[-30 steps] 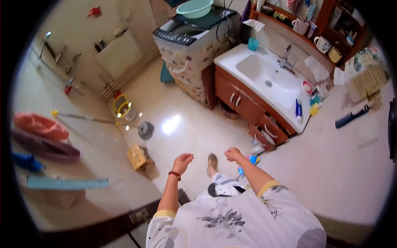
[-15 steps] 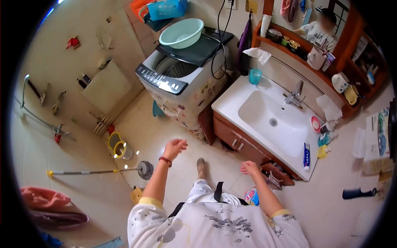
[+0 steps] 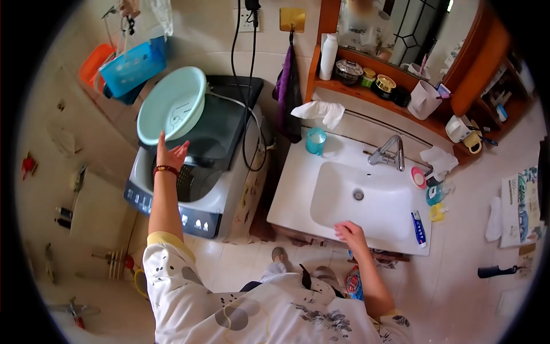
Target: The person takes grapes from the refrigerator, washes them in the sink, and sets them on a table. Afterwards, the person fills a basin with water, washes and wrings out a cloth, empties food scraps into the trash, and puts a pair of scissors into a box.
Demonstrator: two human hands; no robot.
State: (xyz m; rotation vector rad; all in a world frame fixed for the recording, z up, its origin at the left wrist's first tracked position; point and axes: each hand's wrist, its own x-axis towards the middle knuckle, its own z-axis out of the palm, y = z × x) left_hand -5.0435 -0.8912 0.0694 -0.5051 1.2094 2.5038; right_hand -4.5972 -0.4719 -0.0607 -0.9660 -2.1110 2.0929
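My left hand (image 3: 171, 155) reaches out with its fingers spread and nothing in them. Its fingertips are at the lower rim of a pale green plastic basin (image 3: 175, 106), though I cannot tell if they touch. The basin rests tilted on the raised dark lid (image 3: 229, 109) of a top-loading washing machine (image 3: 200, 221), whose drum stands open below my left forearm. Over the front edge of the white washbasin (image 3: 292, 200) hangs my right hand (image 3: 352, 235), its fingers loosely bent and holding nothing I can see.
On the washbasin stand a teal cup (image 3: 315, 141), a chrome faucet (image 3: 389, 153) and a toothpaste tube (image 3: 419, 228). Blue and orange baskets (image 3: 133, 69) hang at the left. A black cable (image 3: 247, 86) dangles beside the machine. Jars (image 3: 348, 71) line the wooden mirror shelf.
I have stepped closer to the washing machine and washbasin. My left hand has moved forward from above the floor to the basin's rim. My right hand is now at the washbasin's front edge.
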